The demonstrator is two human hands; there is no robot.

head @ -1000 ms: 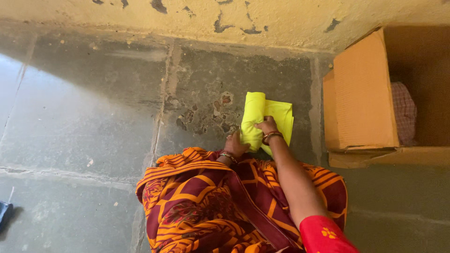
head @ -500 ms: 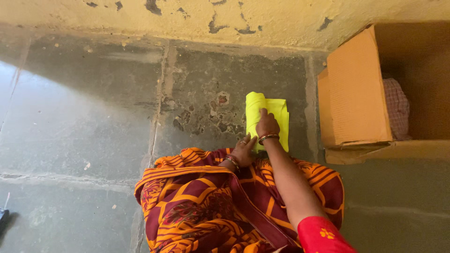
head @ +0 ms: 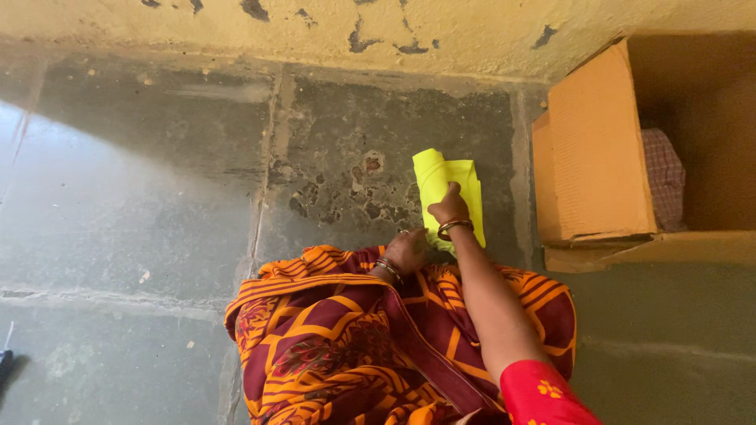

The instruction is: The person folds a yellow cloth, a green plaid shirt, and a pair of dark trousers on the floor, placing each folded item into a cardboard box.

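A folded bright yellow cloth [head: 442,181] lies on the grey stone floor just beyond my knees. My right hand [head: 449,208] grips its middle, fingers closed over the fabric, and the cloth's far end is lifted a little. My left hand [head: 408,250] holds the near left edge of the cloth, low against my lap. Both wrists wear bangles. My orange and maroon patterned garment [head: 354,338] fills the foreground.
An open cardboard box [head: 598,157] lies on its side at the right, with a checked cloth [head: 663,179] inside. A peeling yellow wall [head: 315,31] runs along the back. A dark object [head: 5,367] sits at the left edge on the floor.
The cloth has become narrower as a fold was pressed in. My right hand slid from the cloth's left part to its middle, and my left hand dropped back toward my lap.
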